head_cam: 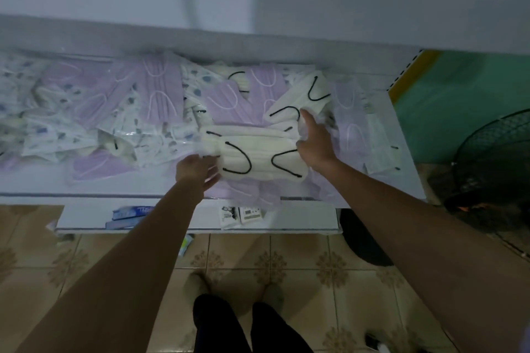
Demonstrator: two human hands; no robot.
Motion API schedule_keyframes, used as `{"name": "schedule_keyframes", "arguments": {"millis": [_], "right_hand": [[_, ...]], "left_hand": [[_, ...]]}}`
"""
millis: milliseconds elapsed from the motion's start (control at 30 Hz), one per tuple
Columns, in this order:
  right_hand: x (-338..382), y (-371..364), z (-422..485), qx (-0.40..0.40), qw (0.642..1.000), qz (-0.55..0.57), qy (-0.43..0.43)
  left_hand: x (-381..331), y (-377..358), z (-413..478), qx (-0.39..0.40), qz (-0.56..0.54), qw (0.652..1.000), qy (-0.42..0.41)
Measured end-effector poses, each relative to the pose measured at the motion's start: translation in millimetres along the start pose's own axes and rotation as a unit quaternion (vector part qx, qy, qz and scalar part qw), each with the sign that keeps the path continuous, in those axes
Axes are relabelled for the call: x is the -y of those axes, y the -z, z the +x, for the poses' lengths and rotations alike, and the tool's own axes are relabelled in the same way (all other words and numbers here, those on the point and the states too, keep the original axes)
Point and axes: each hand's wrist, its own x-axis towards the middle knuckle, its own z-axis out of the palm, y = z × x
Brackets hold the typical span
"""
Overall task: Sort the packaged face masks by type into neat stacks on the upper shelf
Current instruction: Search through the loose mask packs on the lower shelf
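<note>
L hand (198,167) + R hand (314,139) grip ends of cream mask pack (258,159), long axis left-right on shelf (34,180).

Dim room, patterned tiled floor (286,261)

Single head-worn wide-angle view, looking forward and steeply down. Close over the shelf (34,180) at arm's reach, with floor (301,266) and own legs (218,324) along the bottom edge.
</note>
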Motion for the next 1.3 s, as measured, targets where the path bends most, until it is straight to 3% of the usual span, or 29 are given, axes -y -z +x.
{"name": "schedule_keyframes", "arguments": {"millis": [100,200,333,400,467,533,600,700,767,833,900,1000,1067,1133,1300], "right_hand": [[1.0,-15.4,8.0,-0.061,0.998,-0.029,-0.008],[0.2,-26.9,24.9,-0.030,0.997,-0.011,-0.073],[15.8,-20.7,31.5,-0.049,0.994,-0.062,-0.069],[23.6,-14.4,36.9,-0.073,0.991,-0.024,-0.106],[30.7,-12.4,44.3,-0.053,0.978,0.087,-0.184],[44.1,-20.4,40.1,-0.003,0.914,0.317,-0.252],[59.1,-34.6,23.2,0.082,0.869,0.421,-0.248],[76.8,-60.4,-6.4,0.280,0.853,0.382,-0.220],[85.3,-69.2,-21.9,0.430,0.822,0.314,-0.201],[89.8,-72.3,-29.5,0.509,0.813,0.228,-0.167],[89.8,-69.2,-30.4,0.457,0.869,0.151,-0.113],[70.6,-52.2,-16.8,0.201,0.979,0.029,-0.023],[45.3,-32.1,-6.6,0.069,0.994,-0.089,-0.014],[17.9,-10.2,-2.3,0.001,0.988,-0.148,-0.036],[-15.4,11.3,-8.0,0.022,0.994,-0.095,-0.052]], "left_hand": [[3.1,8.2,3.5,-0.039,-0.008,0.998,-0.054],[3.3,27.4,8.2,-0.105,-0.010,0.990,-0.094],[1.0,56.4,10.9,-0.207,-0.045,0.971,-0.112],[-0.6,67.2,13.0,-0.217,-0.057,0.969,-0.102],[-3.0,72.7,13.2,-0.177,-0.057,0.979,-0.081],[-4.1,68.6,9.8,-0.117,-0.037,0.991,-0.047],[-4.5,59.1,5.6,-0.079,-0.030,0.996,-0.022],[-5.3,44.9,1.2,-0.043,-0.019,0.999,-0.012],[-2.6,42.2,5.5,-0.044,0.024,0.999,-0.015],[-0.3,44.6,10.0,-0.068,0.081,0.994,-0.041],[0.0,49.7,13.4,-0.086,0.109,0.989,-0.059],[0.1,55.5,14.4,-0.093,0.074,0.991,-0.056],[0.4,57.0,13.9,-0.102,0.070,0.990,-0.061],[1.6,57.4,14.3,-0.110,0.095,0.986,-0.076],[1.7,52.8,5.5,-0.107,0.194,0.969,-0.110]]}}
